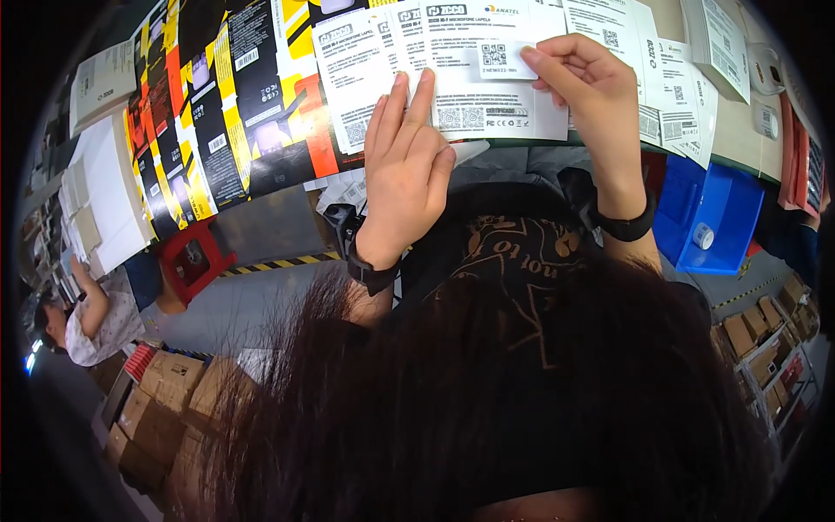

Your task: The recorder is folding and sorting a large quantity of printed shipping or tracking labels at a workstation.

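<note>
My right hand [600, 109] pinches the right edge of a small white label [499, 63] with a square code, between thumb and fingers. The label lies on or just over the upper right part of a white printed sheet [452, 113]; contact cannot be told. My left hand [404, 178] rests back upward, index and middle fingers stretched out with their tips on the sheets' left part. Other overlapping printed sheets [348, 91] lie to the left, partly under that sheet. Each wrist wears a black band.
Black, yellow and orange printed packaging sheets [222, 113] cover the table's left. More white sheets [674, 96] and a paper stack [718, 48] lie right, near a small roll [765, 122]. Below are a blue bin [670, 196] and red stool [222, 248]. Another person [100, 326] works at far left.
</note>
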Tool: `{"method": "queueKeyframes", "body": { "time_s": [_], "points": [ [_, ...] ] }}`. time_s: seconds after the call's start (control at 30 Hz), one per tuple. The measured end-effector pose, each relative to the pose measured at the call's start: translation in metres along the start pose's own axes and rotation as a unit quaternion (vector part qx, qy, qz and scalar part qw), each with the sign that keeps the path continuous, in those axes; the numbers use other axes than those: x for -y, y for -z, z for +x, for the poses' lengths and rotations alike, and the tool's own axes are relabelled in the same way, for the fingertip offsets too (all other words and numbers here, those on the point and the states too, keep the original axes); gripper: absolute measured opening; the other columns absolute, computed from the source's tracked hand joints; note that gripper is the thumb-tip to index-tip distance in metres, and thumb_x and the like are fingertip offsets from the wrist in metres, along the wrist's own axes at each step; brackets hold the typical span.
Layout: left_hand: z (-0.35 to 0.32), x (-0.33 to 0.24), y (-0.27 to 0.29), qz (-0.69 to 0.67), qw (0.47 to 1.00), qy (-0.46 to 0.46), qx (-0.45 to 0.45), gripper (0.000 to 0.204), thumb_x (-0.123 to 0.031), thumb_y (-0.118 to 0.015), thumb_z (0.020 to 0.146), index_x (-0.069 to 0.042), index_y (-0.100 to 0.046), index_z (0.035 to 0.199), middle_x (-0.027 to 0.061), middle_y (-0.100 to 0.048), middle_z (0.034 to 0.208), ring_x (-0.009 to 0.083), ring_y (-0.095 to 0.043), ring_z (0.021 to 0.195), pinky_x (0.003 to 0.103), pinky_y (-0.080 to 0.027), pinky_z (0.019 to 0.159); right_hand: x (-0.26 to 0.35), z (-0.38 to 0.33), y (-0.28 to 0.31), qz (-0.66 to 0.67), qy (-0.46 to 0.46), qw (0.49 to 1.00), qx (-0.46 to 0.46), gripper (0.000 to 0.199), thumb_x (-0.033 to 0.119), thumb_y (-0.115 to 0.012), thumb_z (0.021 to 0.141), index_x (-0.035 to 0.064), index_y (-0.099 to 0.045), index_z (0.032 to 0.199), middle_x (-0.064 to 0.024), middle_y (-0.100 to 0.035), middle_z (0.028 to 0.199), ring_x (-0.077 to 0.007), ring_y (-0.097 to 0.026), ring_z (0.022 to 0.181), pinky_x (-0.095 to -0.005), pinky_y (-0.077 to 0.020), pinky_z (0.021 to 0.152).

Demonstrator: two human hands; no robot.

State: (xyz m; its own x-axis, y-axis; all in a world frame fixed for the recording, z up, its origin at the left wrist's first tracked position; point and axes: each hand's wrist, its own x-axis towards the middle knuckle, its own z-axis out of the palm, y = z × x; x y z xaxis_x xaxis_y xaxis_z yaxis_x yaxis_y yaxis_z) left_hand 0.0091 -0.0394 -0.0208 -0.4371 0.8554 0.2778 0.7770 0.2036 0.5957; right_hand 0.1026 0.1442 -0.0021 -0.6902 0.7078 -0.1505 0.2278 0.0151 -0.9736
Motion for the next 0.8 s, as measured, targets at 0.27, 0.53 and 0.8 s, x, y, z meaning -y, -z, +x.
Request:
{"method": "queueKeyframes", "body": {
  "time_s": [0.27, 0.53, 0.8],
  "points": [
    [-0.001, 0.001, -0.005, -0.009, 1.000, 0.004, -0.014, 0.006, -0.002, -0.051, 0.074, -0.001, -0.047, 0.070, 0.0200, -0.041, 0.134, 0.0385, -0.030, 0.129, 0.047, -0.023, 0.103, 0.002, -0.005, -0.006, 0.007, -0.030, 0.999, 0.033, 0.010, 0.009, -0.065, 0.081, 0.0005, -0.063, 0.086, -0.0022, -0.063, 0.071, -0.0049, -0.057, 0.063, -0.0153, -0.0416, 0.057],
    [0.000, 0.001, -0.003, -0.009, 1.000, 0.006, -0.007, 0.010, -0.008, -0.057, 0.077, -0.002, -0.051, 0.072, 0.0191, -0.042, 0.134, 0.0385, -0.031, 0.128, 0.048, -0.023, 0.103, -0.011, -0.004, -0.002, 0.019, -0.038, 0.998, 0.035, 0.011, 0.009, -0.065, 0.082, 0.0001, -0.062, 0.086, -0.0027, -0.063, 0.072, -0.0057, -0.057, 0.063, -0.0165, -0.0436, 0.058],
    [0.000, 0.002, -0.003, -0.013, 1.000, 0.003, -0.005, 0.012, -0.009, -0.058, 0.077, -0.003, -0.050, 0.071, 0.0190, -0.042, 0.134, 0.0387, -0.031, 0.128, 0.049, -0.023, 0.102, -0.014, -0.005, -0.003, 0.036, -0.047, 0.998, 0.036, 0.011, 0.009, -0.065, 0.082, -0.0001, -0.062, 0.086, -0.0030, -0.063, 0.072, -0.0060, -0.057, 0.063, -0.0167, -0.0444, 0.059]
  ]
}}
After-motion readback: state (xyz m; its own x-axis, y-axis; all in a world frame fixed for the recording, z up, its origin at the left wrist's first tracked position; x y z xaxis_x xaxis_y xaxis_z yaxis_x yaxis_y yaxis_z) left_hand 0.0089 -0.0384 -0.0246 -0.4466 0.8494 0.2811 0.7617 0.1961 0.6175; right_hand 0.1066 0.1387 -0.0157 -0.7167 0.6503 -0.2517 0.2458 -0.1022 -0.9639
